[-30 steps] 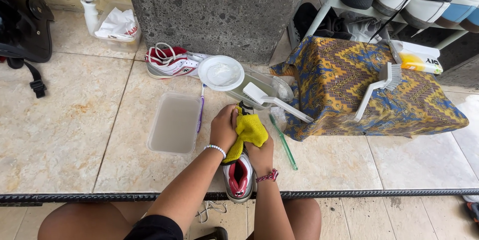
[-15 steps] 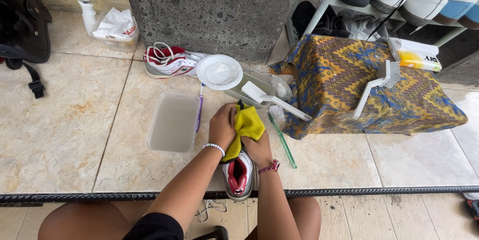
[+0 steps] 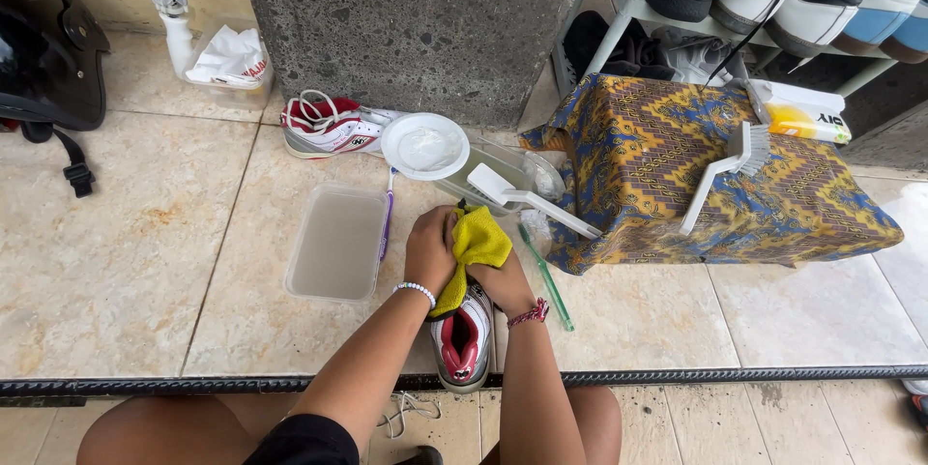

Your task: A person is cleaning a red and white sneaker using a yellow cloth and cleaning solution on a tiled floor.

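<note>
A red and white sneaker lies on the tiled floor in front of me, heel toward me. A yellow cloth is pressed over its toe end. My left hand grips the cloth from the left, a bead bracelet on its wrist. My right hand holds the sneaker and the cloth's lower edge from the right, a red band on its wrist. The front of the sneaker is hidden under the cloth and both hands.
A plastic tub of cloudy water sits left of my hands, a purple toothbrush beside it and a green toothbrush to the right. Behind are a second sneaker, a white lid, a white brush and a cloth-draped box with another brush.
My hands and the yellow cloth have shifted slightly over the sneaker's toe; everything else stays where it was.
</note>
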